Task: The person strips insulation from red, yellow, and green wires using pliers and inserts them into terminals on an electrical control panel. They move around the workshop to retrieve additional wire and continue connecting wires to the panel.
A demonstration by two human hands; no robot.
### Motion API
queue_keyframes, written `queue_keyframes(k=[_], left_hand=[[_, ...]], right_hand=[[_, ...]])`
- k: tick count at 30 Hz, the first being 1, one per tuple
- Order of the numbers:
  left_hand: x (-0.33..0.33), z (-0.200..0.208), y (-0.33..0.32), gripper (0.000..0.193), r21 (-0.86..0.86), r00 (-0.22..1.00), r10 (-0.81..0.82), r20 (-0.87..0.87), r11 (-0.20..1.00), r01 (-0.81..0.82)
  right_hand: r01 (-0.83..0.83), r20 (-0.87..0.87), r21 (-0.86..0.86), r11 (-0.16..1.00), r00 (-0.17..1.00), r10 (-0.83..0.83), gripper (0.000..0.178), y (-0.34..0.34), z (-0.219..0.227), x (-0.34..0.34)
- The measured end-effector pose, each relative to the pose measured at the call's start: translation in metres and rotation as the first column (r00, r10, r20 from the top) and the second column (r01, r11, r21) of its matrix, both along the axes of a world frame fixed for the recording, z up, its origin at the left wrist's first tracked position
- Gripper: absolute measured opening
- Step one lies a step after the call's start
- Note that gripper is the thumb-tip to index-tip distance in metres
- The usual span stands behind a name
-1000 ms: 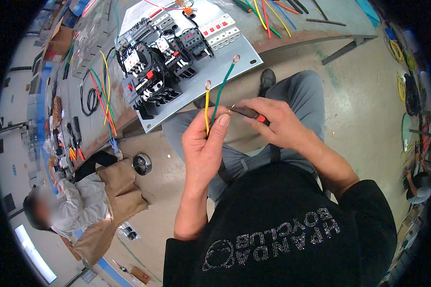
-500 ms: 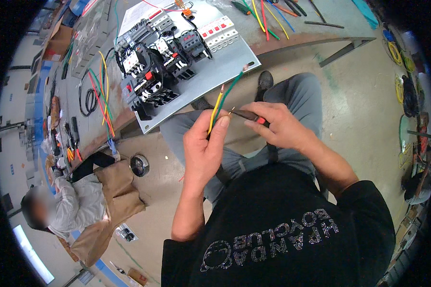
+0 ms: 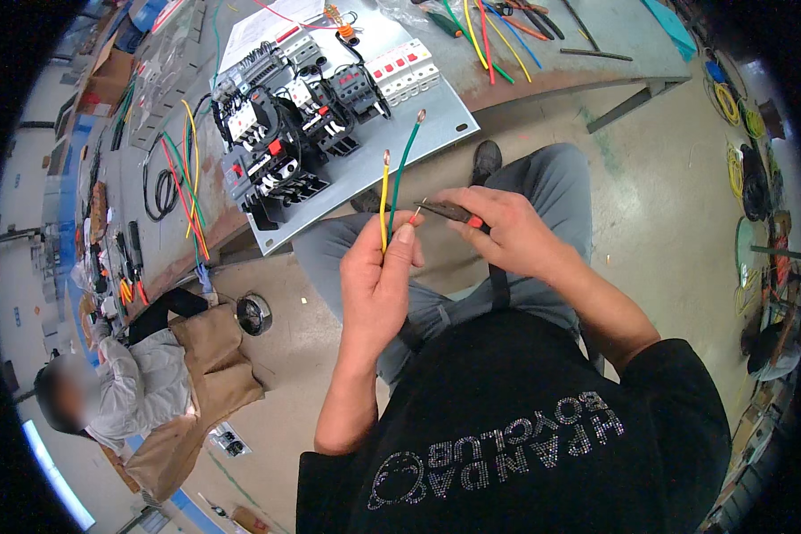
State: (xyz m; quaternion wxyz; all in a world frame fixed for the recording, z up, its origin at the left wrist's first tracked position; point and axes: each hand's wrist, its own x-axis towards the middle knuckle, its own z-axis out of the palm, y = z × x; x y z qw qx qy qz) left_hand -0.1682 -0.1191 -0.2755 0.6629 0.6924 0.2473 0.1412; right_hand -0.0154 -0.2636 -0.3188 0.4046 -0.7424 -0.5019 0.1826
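Note:
My left hand (image 3: 376,271) is closed around several wires. A yellow wire (image 3: 384,200) and a longer green wire (image 3: 404,166) rise from it, both with bare copper tips. Between thumb and forefinger a short red wire end (image 3: 415,219) pokes out, its bare tip pointing up. My right hand (image 3: 512,233) grips pliers (image 3: 449,211) with dark jaws and red on the handles. Their jaw tips are at the bare end of the red wire; whether they pinch it is too small to tell. Both hands are above my lap.
A metal plate (image 3: 360,191) carrying contactors (image 3: 280,147) and a row of white breakers (image 3: 405,71) overhangs the workbench (image 3: 552,84) edge. Loose coloured wires (image 3: 187,182) lie on the bench. At left, a seated person (image 3: 156,374) works near a wire spool (image 3: 254,313) on the floor.
The yellow and green wires have swung left and stand more upright. The red wire end now shows between my fingers. The pliers have shifted slightly left.

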Motion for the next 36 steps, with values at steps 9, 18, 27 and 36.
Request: queue_keyframes(k=[9, 18, 27, 36], left_hand=[[0.005, -0.008, -0.006, 0.019, 0.043, 1.000, 0.009, -0.011, 0.999, -0.008], [0.003, 0.000, -0.006, 0.018, -0.255, 0.999, -0.005, -0.036, 0.967, -0.004], [0.002, -0.006, -0.003, 0.016, -0.227, 0.998, -0.001, -0.056, 0.974, -0.012], [-0.006, -0.011, 0.004, 0.018, -0.148, 0.997, -0.075, -0.022, 0.986, 0.071]], right_hand=[[0.012, 0.016, 0.027, 1.000, 1.000, -0.013, 0.050, 0.000, 0.003, -0.008], [-0.020, -0.001, -0.012, 1.000, 1.000, 0.020, 0.045, -0.004, -0.002, -0.001], [-0.031, 0.016, -0.007, 0.999, 0.999, 0.031, 0.035, -0.002, -0.010, -0.001], [-0.183, -0.093, -0.081, 0.980, 0.980, 0.175, 0.037, -0.002, -0.003, 0.009]])
